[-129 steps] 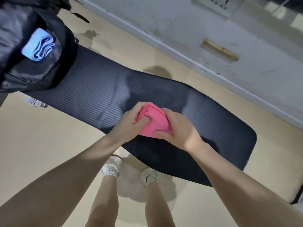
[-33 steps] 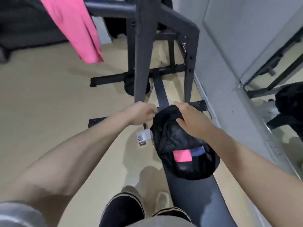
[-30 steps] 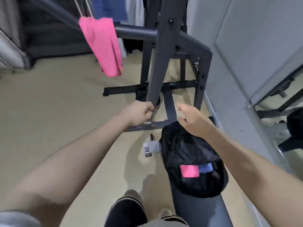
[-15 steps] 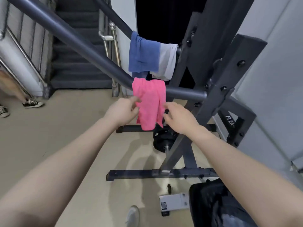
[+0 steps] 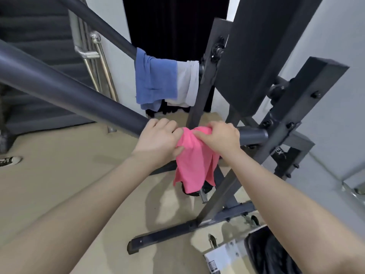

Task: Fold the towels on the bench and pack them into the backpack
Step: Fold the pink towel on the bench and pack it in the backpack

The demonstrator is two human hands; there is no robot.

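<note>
Gripping the pink towel where it drapes over the rack bar, left hand and right hand bunch its top, likely to lift it free. Backpack waits below right.

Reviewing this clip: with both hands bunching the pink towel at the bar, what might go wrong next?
1. The left hand and right hand grip only the top of the pink cloth towel; its loose lower part may catch on the dark metal rack upright.
2. The bunched towel may need re-spreading before folding.
</note>
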